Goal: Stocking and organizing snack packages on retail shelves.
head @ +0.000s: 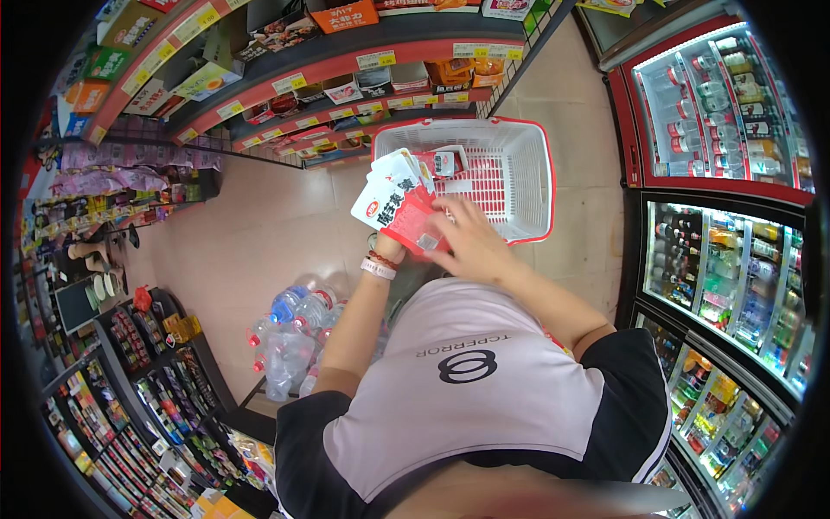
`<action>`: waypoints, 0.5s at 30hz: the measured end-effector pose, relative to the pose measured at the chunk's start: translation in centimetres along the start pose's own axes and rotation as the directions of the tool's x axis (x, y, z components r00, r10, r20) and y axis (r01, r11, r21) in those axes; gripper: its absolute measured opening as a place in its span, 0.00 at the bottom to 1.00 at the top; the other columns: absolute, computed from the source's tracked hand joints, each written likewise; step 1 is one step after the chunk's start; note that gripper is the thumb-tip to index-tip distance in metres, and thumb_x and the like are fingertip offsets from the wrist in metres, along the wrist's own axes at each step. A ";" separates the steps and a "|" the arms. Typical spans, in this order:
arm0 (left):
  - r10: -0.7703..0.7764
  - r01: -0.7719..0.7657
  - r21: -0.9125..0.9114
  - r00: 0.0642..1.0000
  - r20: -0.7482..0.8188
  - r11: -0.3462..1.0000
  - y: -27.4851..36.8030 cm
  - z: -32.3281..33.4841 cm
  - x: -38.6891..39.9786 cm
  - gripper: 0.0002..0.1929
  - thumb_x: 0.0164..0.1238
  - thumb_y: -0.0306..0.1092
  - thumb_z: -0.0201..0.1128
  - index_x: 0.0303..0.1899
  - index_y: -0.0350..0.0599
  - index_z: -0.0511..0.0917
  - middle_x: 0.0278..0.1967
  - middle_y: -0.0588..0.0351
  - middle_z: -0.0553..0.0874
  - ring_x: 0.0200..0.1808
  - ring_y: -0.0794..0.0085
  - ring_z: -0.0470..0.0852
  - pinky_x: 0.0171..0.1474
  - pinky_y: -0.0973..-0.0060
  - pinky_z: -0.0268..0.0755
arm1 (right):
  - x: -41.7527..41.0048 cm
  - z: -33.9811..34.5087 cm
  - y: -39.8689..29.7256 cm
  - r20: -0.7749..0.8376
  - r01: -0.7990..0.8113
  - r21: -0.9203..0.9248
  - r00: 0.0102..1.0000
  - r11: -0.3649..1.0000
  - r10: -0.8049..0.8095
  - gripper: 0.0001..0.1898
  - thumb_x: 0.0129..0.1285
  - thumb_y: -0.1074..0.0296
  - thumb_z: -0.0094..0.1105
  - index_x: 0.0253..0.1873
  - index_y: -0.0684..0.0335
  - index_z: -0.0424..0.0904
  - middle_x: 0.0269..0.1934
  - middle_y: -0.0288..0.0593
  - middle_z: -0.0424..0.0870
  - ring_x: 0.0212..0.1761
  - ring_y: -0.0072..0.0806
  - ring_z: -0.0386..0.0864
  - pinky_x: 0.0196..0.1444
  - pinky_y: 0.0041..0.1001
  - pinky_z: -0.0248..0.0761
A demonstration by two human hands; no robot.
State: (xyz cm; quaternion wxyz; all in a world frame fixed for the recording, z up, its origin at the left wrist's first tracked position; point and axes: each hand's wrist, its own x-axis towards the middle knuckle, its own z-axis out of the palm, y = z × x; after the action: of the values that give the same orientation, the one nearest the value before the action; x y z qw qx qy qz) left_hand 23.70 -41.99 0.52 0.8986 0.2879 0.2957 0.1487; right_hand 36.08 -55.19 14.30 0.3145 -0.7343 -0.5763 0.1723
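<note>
My left hand (390, 247) is mostly hidden beneath a fanned bundle of white-and-red snack packages (390, 202), which it holds from below. The packages bear large dark writing, and a barcode patch shows on a red part. Over the bundle's right edge lies my right hand (476, 243), slightly blurred, with its fingers apart; whether it grips the edge is unclear. Just beyond both hands stands a white plastic shopping basket (525, 175) with a red rim. Inside it, at the near-left, rests a small red-and-white box (447, 162), partly covered by the bundle.
Snack shelves (279, 84) with price tags run behind the basket. Lit drink coolers (723, 259) line the right side. Empty-looking plastic bottles (305, 318) are heaped at my left, by a dark low stand (249, 418). Tiled floor (259, 214) spreads between the shelves.
</note>
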 end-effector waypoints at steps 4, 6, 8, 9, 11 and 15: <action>0.021 -0.022 0.048 1.000 0.021 0.999 -0.4 0.0 0.2 0.20 0.69 0.38 0.53 0.59 0.42 0.66 0.54 0.55 0.76 0.54 0.68 0.76 0.56 0.68 0.72 | 0.3 -0.2 1.4 -0.027 -0.037 -0.056 0.999 0.998 0.036 0.29 0.50 0.54 0.65 0.52 0.66 0.68 0.52 0.52 0.68 0.57 0.48 0.64 0.58 0.41 0.60; 0.043 -0.047 0.086 0.998 0.048 0.995 -0.9 0.4 0.4 0.20 0.71 0.40 0.51 0.59 0.41 0.66 0.55 0.54 0.76 0.54 0.67 0.76 0.57 0.66 0.71 | 0.7 0.1 1.1 -0.034 -0.027 -0.033 0.999 0.999 0.026 0.28 0.49 0.55 0.65 0.52 0.66 0.68 0.52 0.52 0.68 0.55 0.48 0.65 0.57 0.41 0.61; -0.046 0.048 0.067 0.999 -0.022 0.997 -1.5 0.7 0.7 0.20 0.70 0.38 0.53 0.59 0.42 0.66 0.56 0.55 0.75 0.55 0.68 0.75 0.58 0.67 0.70 | 1.2 1.1 1.2 -0.043 -0.024 -0.012 0.999 1.000 0.024 0.28 0.49 0.57 0.64 0.52 0.66 0.68 0.51 0.52 0.68 0.54 0.47 0.66 0.56 0.41 0.62; -0.056 0.057 0.065 0.998 -0.019 0.996 -2.3 0.0 1.1 0.20 0.70 0.38 0.53 0.59 0.42 0.66 0.56 0.55 0.75 0.55 0.68 0.75 0.58 0.67 0.70 | 1.3 2.3 1.4 -0.027 -0.049 -0.043 0.998 0.998 0.048 0.28 0.47 0.60 0.63 0.53 0.67 0.68 0.51 0.53 0.69 0.52 0.47 0.68 0.55 0.41 0.63; 0.047 -0.039 0.085 0.995 -0.090 0.996 -4.1 -2.5 1.5 0.21 0.64 0.31 0.61 0.58 0.44 0.67 0.55 0.57 0.74 0.56 0.72 0.73 0.58 0.72 0.69 | 1.6 4.4 1.9 -0.005 -0.076 -0.069 0.997 0.995 0.076 0.28 0.46 0.63 0.62 0.53 0.67 0.68 0.51 0.54 0.69 0.50 0.46 0.70 0.54 0.41 0.64; -0.051 0.086 0.197 0.983 -0.174 0.977 -4.8 -3.7 1.4 0.21 0.65 0.29 0.60 0.58 0.45 0.67 0.54 0.60 0.74 0.55 0.74 0.73 0.57 0.74 0.69 | 1.5 6.1 3.5 0.189 -0.189 -0.115 0.960 0.975 0.208 0.31 0.44 0.65 0.62 0.56 0.65 0.66 0.50 0.53 0.71 0.52 0.47 0.71 0.54 0.39 0.65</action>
State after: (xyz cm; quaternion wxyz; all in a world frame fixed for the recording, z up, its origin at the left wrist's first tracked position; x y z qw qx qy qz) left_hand 22.98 -43.51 -5.45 0.8409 0.3545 0.3939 0.1101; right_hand 35.31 -52.65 7.63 0.2008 -0.7816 -0.5360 0.2480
